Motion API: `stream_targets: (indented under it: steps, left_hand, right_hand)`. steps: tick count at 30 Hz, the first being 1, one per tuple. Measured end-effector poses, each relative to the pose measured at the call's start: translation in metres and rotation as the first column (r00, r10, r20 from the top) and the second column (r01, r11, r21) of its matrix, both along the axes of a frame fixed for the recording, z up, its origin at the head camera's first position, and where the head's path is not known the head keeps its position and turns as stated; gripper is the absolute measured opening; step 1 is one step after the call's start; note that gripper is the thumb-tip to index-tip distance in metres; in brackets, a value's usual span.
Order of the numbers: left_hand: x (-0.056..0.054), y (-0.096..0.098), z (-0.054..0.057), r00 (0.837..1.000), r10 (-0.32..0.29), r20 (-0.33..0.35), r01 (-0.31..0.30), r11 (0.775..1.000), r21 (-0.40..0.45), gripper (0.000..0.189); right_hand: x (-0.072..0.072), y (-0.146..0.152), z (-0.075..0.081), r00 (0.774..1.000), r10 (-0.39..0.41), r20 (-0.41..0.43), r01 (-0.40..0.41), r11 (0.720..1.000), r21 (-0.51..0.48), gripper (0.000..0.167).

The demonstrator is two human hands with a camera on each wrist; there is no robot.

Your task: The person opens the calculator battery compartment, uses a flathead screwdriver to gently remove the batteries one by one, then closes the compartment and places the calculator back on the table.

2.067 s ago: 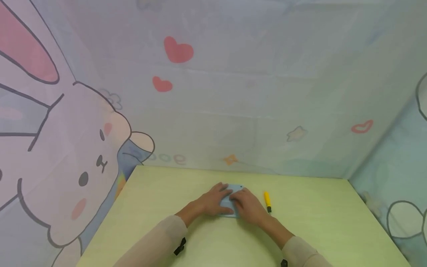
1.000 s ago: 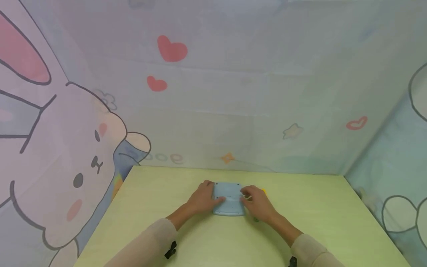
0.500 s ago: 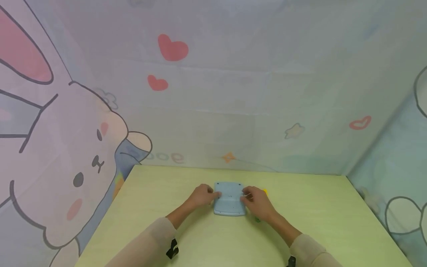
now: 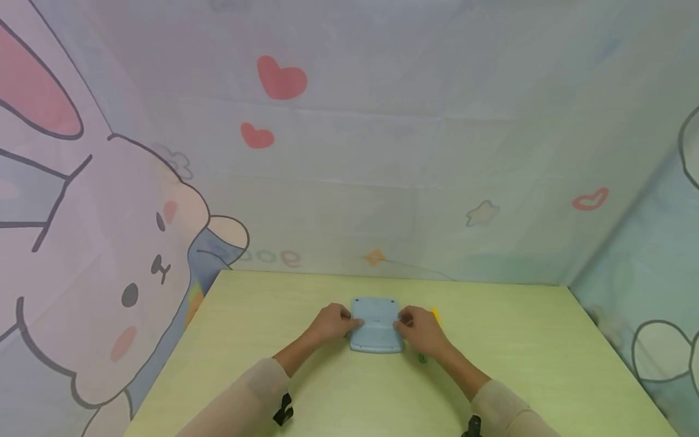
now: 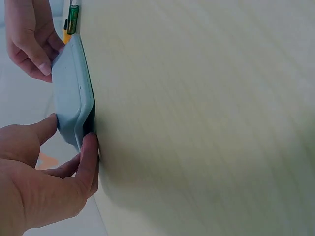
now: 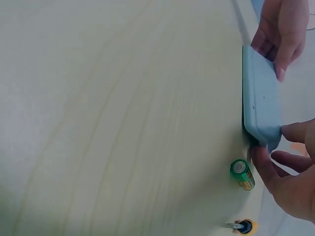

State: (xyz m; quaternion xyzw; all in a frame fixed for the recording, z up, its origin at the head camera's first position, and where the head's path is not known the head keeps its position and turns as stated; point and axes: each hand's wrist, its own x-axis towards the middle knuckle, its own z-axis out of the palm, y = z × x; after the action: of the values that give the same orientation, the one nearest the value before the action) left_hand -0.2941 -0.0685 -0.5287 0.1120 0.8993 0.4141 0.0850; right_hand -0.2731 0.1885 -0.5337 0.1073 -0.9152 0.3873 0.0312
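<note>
A light blue calculator [image 4: 375, 334], or a device much like one, lies with its screw-dotted back up at the middle of the table. My left hand [image 4: 332, 323] pinches its left edge, thumb on top and fingers tucked under the rim, as the left wrist view shows. On the opposite edge my right hand [image 4: 423, 331] has the same grip, with thumb above and fingertips [image 6: 260, 155] beneath. A dark gap shows under the near rim at the fingers. The calculator's underside is hidden.
A green battery [image 6: 242, 174] lies by my right hand. Just beyond it is a screwdriver [image 6: 245, 227] with a yellow handle, mostly hidden by that hand in the head view. A printed cloth wall [image 4: 371, 152] rises behind the table [image 4: 491, 352].
Both hands covered the calculator at first; they have since spread to its side edges. My left hand slid from the far left corner down to mid-edge. During the last half second little moved.
</note>
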Motion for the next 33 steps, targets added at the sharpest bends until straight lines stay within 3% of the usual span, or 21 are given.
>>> stream_targets:
  steps: [8,18,23,30,33]
  left_hand:
    - [0.003,-0.002,0.001,1.000,-0.012,0.014,0.011,1.000,0.011,0.034]
    - [0.006,-0.003,0.004,0.995,0.005,0.103,-0.019,0.990,0.137,0.035]
    - [0.006,-0.005,0.006,0.992,0.030,0.120,-0.047,0.988,0.147,0.038]
    - [0.006,-0.006,0.019,0.993,0.039,0.109,-0.061,0.978,0.202,0.042]
    - [0.007,-0.007,0.022,0.993,0.032,0.117,-0.060,0.969,0.241,0.041]
  right_hand:
    - [-0.001,-0.003,0.007,0.996,-0.045,0.078,0.046,0.999,-0.014,0.026]
    - [0.001,-0.004,0.014,0.986,-0.098,0.136,0.107,0.992,-0.067,0.032]
    - [0.003,-0.006,0.020,0.973,-0.117,0.201,0.138,0.986,-0.093,0.038]
    - [0.006,-0.004,0.023,0.949,-0.095,0.301,0.186,0.939,-0.290,0.039]
    - [0.007,-0.004,0.027,0.945,-0.076,0.319,0.183,0.929,-0.322,0.037]
